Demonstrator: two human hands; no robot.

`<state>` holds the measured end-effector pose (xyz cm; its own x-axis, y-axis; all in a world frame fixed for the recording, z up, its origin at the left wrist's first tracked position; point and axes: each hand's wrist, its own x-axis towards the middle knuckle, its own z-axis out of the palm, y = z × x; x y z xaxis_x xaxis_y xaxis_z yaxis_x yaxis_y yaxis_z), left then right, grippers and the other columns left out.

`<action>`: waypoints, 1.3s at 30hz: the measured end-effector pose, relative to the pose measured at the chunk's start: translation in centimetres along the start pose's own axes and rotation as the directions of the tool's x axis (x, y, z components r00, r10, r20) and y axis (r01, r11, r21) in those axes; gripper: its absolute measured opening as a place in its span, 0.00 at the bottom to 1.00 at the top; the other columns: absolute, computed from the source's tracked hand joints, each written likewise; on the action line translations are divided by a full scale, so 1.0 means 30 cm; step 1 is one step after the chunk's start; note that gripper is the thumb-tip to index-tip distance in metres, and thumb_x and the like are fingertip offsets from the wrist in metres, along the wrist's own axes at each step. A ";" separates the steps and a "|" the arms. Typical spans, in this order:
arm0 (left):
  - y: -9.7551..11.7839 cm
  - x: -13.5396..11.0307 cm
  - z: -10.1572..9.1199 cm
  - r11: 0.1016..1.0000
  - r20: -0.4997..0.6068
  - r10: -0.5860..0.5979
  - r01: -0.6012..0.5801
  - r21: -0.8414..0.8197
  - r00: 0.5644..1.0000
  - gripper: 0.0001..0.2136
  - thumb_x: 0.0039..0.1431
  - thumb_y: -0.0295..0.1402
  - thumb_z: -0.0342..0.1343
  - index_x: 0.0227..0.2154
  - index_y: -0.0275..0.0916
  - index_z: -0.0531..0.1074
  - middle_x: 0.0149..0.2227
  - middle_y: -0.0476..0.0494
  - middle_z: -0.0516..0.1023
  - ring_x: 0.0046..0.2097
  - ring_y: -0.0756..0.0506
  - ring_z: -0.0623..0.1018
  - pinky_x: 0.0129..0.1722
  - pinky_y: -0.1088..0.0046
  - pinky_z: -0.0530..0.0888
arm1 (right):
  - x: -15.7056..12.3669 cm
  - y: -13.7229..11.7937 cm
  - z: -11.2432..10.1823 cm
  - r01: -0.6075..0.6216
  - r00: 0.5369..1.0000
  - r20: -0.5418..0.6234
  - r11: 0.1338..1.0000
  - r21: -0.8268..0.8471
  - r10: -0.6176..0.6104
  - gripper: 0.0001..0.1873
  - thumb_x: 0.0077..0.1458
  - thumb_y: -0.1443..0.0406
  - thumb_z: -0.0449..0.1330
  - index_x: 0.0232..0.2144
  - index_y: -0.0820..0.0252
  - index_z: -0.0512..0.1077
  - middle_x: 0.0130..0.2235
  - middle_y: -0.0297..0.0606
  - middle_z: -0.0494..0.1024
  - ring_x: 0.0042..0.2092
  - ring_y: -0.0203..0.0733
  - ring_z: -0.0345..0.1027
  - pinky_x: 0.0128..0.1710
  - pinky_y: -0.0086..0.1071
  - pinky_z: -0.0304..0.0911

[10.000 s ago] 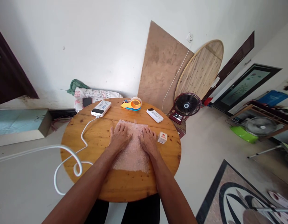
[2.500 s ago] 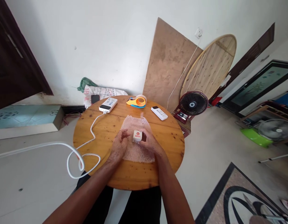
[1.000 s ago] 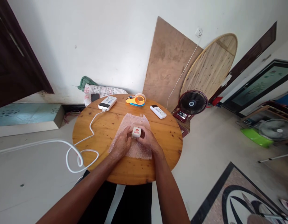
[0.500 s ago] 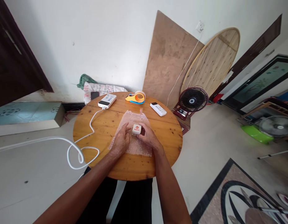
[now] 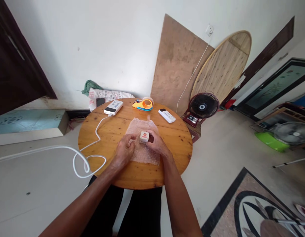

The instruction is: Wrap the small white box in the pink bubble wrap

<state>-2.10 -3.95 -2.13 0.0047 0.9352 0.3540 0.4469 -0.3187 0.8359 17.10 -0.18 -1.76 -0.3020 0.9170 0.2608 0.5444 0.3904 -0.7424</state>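
Small box (image 5: 144,137): a pale, near-cubic carton over the middle of the bubble wrap, its top face turned up toward the viewer; whether it rests on the sheet or is slightly raised cannot be told.
Box print: a round red emblem on the top with a strip of red lettering beneath, too small to read.
Right hand (image 5: 159,145): thumb and fingers closed around the box's right side, holding it.
Left hand (image 5: 124,149): fingers loosely curled and partly open, gripping nothing, just beside the box's left side.
Bubble wrap (image 5: 144,158): a translucent, pinkish sheet lying flat on the round wooden tabletop (image 5: 98,126).
White device with cable (image 5: 114,107): dark panel at one end, printed lines illegible.
Second white device (image 5: 166,115): likewise dark-ended, its text unreadable.
Tape dispenser (image 5: 143,104): orange and blue, near the tabletop's far edge.
Sack (image 5: 115,95): white, with red and dark characters, partly hidden.
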 end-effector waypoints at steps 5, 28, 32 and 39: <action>0.018 -0.092 -0.118 0.822 0.339 0.287 -0.412 0.393 0.896 0.16 0.51 0.23 0.48 0.41 0.40 0.72 0.47 0.40 0.74 0.54 0.38 0.68 0.54 0.55 0.64 | 0.002 0.001 -0.002 0.015 1.000 0.001 1.000 0.001 -0.015 0.30 0.43 0.72 0.58 0.52 0.58 0.65 0.50 0.38 0.73 0.49 0.43 0.67 0.52 0.38 0.61; 0.076 -0.036 -0.124 0.685 0.453 0.202 -0.456 0.568 0.868 0.06 0.51 0.25 0.48 0.25 0.38 0.70 0.31 0.42 0.75 0.37 0.41 0.74 0.40 0.64 0.66 | -0.005 -0.021 -0.012 -0.055 0.998 0.018 0.997 0.060 0.054 0.32 0.45 0.69 0.61 0.55 0.55 0.62 0.52 0.38 0.71 0.52 0.44 0.65 0.55 0.41 0.60; 0.099 0.023 -0.120 0.763 0.304 0.164 -0.316 0.564 0.938 0.06 0.52 0.29 0.48 0.26 0.39 0.71 0.28 0.44 0.76 0.34 0.43 0.75 0.41 0.66 0.66 | -0.016 -0.042 -0.031 -0.106 0.993 -0.029 0.977 0.186 0.113 0.26 0.52 0.60 0.60 0.54 0.53 0.64 0.56 0.40 0.68 0.57 0.45 0.62 0.55 0.41 0.61; 0.091 0.161 -0.059 0.783 0.207 0.108 -0.211 0.585 0.972 0.09 0.54 0.30 0.48 0.31 0.40 0.73 0.31 0.43 0.79 0.35 0.42 0.77 0.38 0.68 0.68 | -0.043 -0.083 -0.122 -0.112 0.993 0.077 0.946 0.304 0.093 0.26 0.51 0.53 0.62 0.51 0.53 0.67 0.55 0.38 0.69 0.58 0.47 0.60 0.57 0.42 0.58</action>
<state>-2.44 -0.57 2.60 0.2375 0.9070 0.3477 0.8722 -0.3567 0.3348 19.01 -2.03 2.01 -0.3099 0.9400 0.1424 0.3111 0.2418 -0.9191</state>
